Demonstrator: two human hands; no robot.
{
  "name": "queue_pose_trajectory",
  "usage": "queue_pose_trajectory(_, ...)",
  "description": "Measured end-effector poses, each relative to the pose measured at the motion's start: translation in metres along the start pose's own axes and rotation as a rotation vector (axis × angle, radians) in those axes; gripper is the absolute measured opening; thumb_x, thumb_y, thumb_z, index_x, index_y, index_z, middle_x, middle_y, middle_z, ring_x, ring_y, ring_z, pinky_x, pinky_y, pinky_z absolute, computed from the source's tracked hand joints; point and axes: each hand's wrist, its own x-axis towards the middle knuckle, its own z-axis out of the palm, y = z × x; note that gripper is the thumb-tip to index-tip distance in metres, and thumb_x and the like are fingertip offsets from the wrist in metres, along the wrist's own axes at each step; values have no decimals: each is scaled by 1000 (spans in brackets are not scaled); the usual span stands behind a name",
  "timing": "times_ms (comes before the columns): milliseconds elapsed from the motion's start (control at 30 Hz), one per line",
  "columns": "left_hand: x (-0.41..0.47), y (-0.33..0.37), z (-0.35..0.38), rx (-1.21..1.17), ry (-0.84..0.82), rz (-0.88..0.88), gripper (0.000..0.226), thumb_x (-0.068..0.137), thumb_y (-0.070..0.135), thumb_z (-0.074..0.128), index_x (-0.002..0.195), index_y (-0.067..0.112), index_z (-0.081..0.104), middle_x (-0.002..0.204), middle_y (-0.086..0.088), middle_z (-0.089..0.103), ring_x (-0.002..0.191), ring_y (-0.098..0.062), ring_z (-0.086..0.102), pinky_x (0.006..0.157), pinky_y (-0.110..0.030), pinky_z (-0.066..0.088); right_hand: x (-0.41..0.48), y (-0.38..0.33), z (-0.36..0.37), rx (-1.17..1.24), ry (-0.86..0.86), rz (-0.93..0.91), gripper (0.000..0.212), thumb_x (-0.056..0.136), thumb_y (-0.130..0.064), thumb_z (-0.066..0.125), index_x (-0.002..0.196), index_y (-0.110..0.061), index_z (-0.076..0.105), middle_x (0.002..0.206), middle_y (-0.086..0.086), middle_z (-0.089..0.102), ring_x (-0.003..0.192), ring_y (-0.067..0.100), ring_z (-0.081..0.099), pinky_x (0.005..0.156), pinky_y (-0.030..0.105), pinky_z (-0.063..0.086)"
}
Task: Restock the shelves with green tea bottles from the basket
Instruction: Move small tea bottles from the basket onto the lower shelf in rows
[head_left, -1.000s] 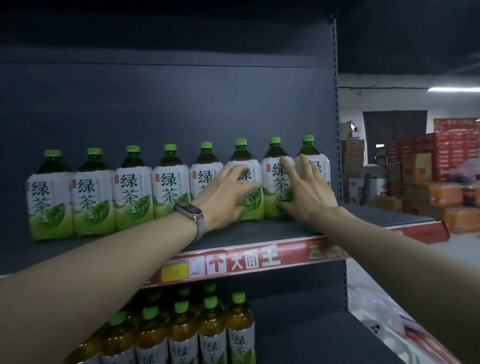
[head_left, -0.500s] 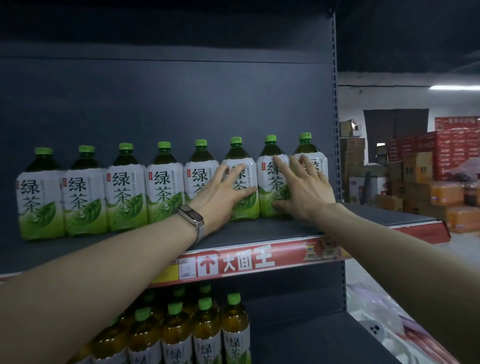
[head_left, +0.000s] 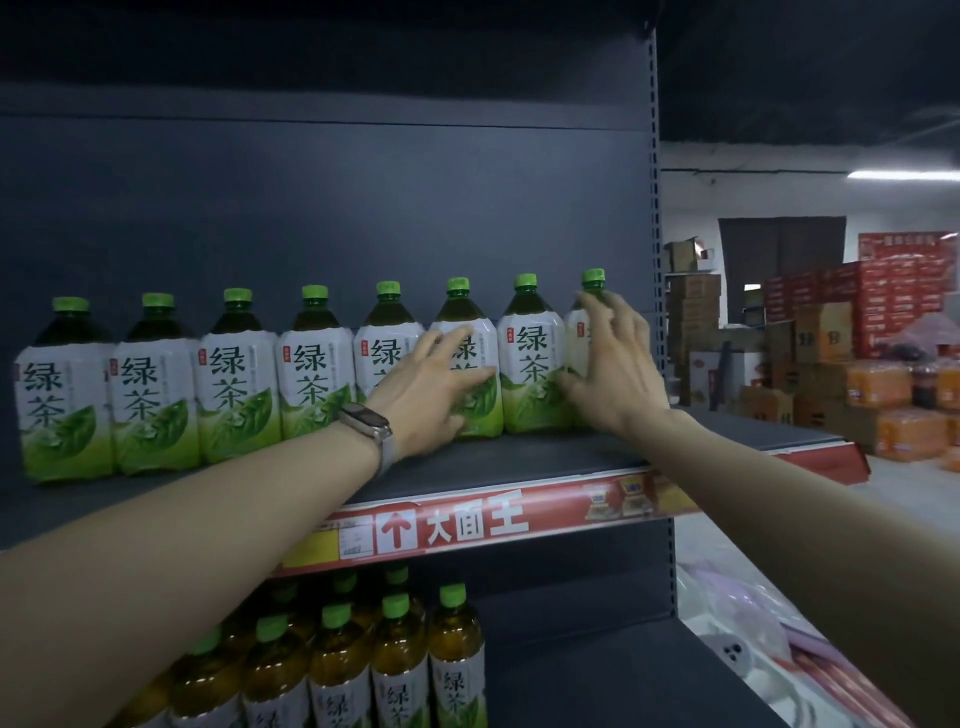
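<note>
Several large green tea bottles with green caps stand in one row at the back of the upper shelf. My left hand, with a watch on its wrist, lies with straight fingers against the label of the sixth bottle. My right hand is spread over the front of the rightmost bottle. Its thumb reaches toward the seventh bottle. Neither hand lifts a bottle. No basket is recognisable in this view.
A red price strip runs along the shelf's front edge. Smaller tea bottles fill the left of the lower shelf. The shelf's upright post is right beside my right hand. Stacked cartons stand on the floor at right.
My right hand has slid from the seventh bottle onto the rightmost one, fingers higher. My left hand stays on the sixth bottle.
</note>
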Motion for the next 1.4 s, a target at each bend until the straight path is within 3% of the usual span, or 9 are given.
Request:
queue_pose_trajectory(133, -2, -3, -4, -160, 92, -155, 74, 91, 47, 75, 157, 39, 43, 173, -3, 16, 157, -26, 12, 126, -46, 23, 9, 18, 0, 270, -32, 373, 125, 77, -33, 93, 166, -26, 5, 167, 16, 26, 153, 40, 30, 120, 62, 36)
queue_pose_trajectory(267, -2, -12, -4, -99, 111, -264, 89, 88, 57, 74, 163, 35, 31, 174, -8, 15, 159, -31, 9, 130, -50, 12, 10, 31, 2, 457, -153, 532, 126, 71, -29, 97, 163, -22, 11, 144, 14, 55, 132, 39, 57, 111, 58, 50)
queue_pose_trajectory(467, 6, -20, 4, -12, 101, -294, 105, 84, 76, 65, 166, 34, 15, 174, -7, 16, 161, -28, 9, 131, -50, 9, 13, 36, 3, 656, -266, 596, 119, 78, -10, 92, 162, -14, 8, 148, 13, 50, 142, 35, 48, 120, 52, 40)
queue_pose_trajectory(600, 3, -18, 14, 100, 141, -291, 104, 87, 77, 58, 167, 31, 11, 173, -8, 19, 160, -30, 10, 129, -51, 12, 17, 38, 7, 604, -297, 624, 117, 79, -17, 92, 160, -12, 8, 151, 16, 48, 143, 38, 47, 120, 54, 40)
queue_pose_trajectory(733, 3, -18, 18, 129, 190, -273, 103, 86, 76, 61, 166, 28, 16, 170, -9, 25, 158, -32, 15, 128, -53, 17, 22, 39, 17, 520, -286, 621, 116, 76, -26, 95, 156, -13, 12, 150, 16, 49, 143, 38, 47, 121, 56, 40)
queue_pose_trajectory(1067, 8, -21, 29, 173, 223, -275, 102, 85, 71, 66, 164, 27, 20, 167, -10, 30, 157, -33, 19, 126, -55, 20, 26, 42, 22, 499, -339, 567, 114, 79, -21, 93, 156, -7, 10, 155, 13, 39, 146, 34, 43, 124, 46, 36)
queue_pose_trajectory(1233, 11, -19, 22, 170, 192, -275, 101, 82, 70, 70, 161, 26, 25, 161, -11, 37, 151, -33, 28, 123, -54, 26, 25, 38, 17, 496, -371, 582, 122, 77, -22, 94, 159, -9, 6, 154, 14, 41, 146, 36, 43, 124, 50, 36)
queue_pose_trajectory(1300, 11, -18, 13, 167, 169, -262, 99, 81, 68, 72, 159, 26, 29, 156, -11, 41, 147, -33, 33, 119, -53, 32, 25, 38, 16, 446, -435, 596, 132, 66, -37, 100, 161, -11, 12, 153, 13, 44, 145, 38, 44, 123, 54, 37)
queue_pose_trajectory(1400, 12, -19, 0, 101, 109, -264, 94, 82, 65, 73, 158, 27, 33, 157, -9, 42, 146, -32, 34, 119, -51, 32, 62, 107, 67, 278, -507, 542, 167, 8, -85, 89, 153, -20, 38, 149, 11, 53, 137, 38, 53, 115, 57, 45)
